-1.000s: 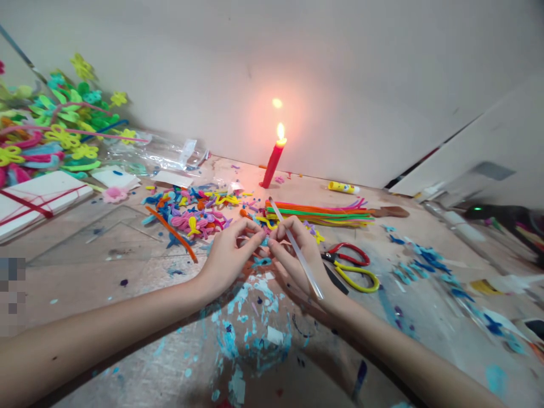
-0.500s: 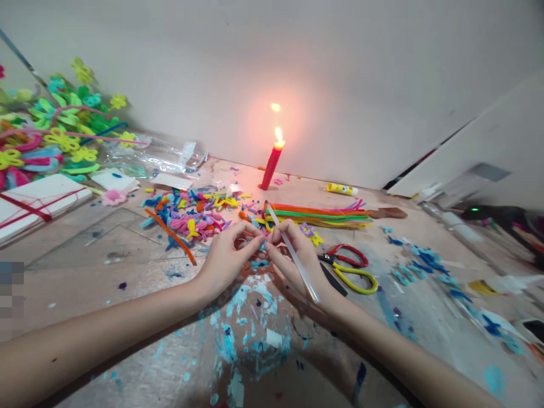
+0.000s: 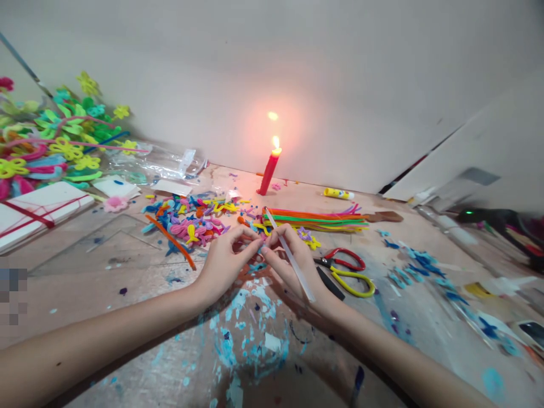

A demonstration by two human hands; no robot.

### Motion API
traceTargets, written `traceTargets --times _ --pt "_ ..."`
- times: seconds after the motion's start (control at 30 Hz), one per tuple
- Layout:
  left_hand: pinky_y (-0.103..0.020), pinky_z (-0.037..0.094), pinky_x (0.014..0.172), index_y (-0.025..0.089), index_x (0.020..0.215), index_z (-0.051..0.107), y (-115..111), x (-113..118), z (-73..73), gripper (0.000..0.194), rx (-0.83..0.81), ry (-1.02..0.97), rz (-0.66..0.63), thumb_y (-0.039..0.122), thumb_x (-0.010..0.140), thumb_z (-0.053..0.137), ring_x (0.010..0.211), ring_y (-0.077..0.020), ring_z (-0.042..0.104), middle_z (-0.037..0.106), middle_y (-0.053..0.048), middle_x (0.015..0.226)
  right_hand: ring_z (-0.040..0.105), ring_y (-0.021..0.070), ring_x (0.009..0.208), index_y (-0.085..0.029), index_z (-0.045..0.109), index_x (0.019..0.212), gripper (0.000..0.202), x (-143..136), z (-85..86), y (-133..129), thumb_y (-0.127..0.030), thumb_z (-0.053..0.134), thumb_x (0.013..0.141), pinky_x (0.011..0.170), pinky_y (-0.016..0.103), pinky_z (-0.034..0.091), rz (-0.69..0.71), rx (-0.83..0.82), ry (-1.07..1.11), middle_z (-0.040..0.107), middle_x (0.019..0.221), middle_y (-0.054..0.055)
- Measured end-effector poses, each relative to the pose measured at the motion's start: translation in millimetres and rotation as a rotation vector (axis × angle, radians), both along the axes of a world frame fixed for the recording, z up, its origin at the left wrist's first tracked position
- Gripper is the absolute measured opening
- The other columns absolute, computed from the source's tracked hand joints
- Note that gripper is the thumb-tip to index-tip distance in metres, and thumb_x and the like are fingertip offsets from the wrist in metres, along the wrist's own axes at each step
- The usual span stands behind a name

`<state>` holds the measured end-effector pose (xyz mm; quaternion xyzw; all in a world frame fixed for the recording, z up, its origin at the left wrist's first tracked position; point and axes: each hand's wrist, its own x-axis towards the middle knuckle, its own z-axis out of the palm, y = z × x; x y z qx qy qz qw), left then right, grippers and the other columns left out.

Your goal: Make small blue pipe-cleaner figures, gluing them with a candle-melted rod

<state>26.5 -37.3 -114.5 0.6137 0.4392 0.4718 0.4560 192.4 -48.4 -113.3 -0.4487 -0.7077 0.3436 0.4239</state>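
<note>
My left hand (image 3: pixel 232 258) and my right hand (image 3: pixel 291 258) meet at their fingertips in the middle of the view. Both pinch a small bluish piece (image 3: pixel 260 249), mostly hidden by the fingers. A translucent glue stick (image 3: pixel 293 260) also rests in my right hand, slanting between the fingers across its back. Just behind the hands stands a lit red candle (image 3: pixel 269 174), leaning slightly. A pile of short colourful fuzzy pieces (image 3: pixel 191 224) lies beyond my left hand, with an orange strip (image 3: pixel 172 241) beside it. Long pipe cleaners (image 3: pixel 314 220) lie beyond my right hand.
Scissors (image 3: pixel 351 280) with red and yellow handles lie right of my right hand. A yellow glue tube (image 3: pixel 338 194) is near the wall. Fuzzy flowers (image 3: pixel 63 136) and a white box (image 3: pixel 42 209) are at left. Blue pieces (image 3: pixel 425 263) are scattered at right.
The view has shifted slightly, so the candle and table items sit a little lower. My hands stay together at the fingertips, with only a small shift of the fingers.
</note>
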Motion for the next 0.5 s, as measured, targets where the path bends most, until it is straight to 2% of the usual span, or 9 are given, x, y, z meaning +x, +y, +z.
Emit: traceTargets --times 0.33,0.5 --pt "-0.026 0.047 0.071 0.016 0.085 0.064 1.4 0.4 -0.3 0.018 -0.059 -0.029 -0.023 0.034 0.088 0.062 0.076 -0.0149 0.062 0.066 -0.002 0.083 0.051 0.0090 0.064 -0.023 0.046 0.087 0.015 -3.0 2.7 0.7 -0.021 0.061 0.089 0.060 0.024 0.042 -0.030 0.092 -0.020 0.050 0.079 -0.006" --pt "-0.026 0.047 0.068 0.016 0.085 0.066 4.3 -1.0 3.8 0.016 -0.177 -0.081 -0.118 0.032 0.083 0.066 0.076 -0.0151 0.063 0.067 -0.003 0.082 0.051 0.0090 0.062 -0.023 0.046 0.087 0.015 -0.9 2.5 1.1 -0.022 0.061 0.088 0.058 0.024 0.042 -0.035 0.095 -0.016 0.052 0.079 -0.005"
